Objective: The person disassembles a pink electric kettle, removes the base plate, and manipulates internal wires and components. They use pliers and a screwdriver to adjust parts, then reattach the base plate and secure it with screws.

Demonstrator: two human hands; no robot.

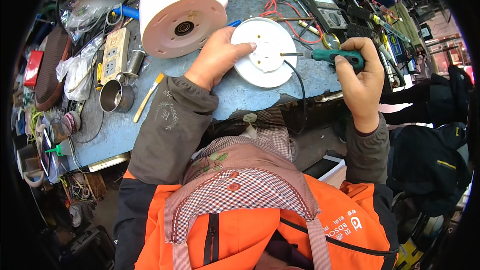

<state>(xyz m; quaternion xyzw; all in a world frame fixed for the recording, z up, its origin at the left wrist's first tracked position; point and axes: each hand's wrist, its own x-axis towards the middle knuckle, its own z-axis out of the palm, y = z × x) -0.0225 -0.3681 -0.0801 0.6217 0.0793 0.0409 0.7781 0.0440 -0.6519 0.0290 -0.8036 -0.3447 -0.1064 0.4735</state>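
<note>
My left hand point(217, 55) grips the left edge of a round white kettle base point(270, 77), thumb on its face and fingers behind. The base is tilted up, and a black cord point(301, 82) runs from it down past the bench edge. My right hand point(361, 75) is closed round the green handle of a screwdriver point(320, 56). Its tip meets the right side of the raised disc in the base's middle, at a small brassy screw spot. Left of the base, a white electric kettle point(182, 17) lies tipped with its underside facing me.
On the blue bench point(185, 77) lie a wooden-handled brush point(148, 99), a metal cup point(116, 96) and a power strip point(115, 55) to the left. An analog multimeter point(325, 7) with red and black leads sits at the back right. Several tools crowd the right side.
</note>
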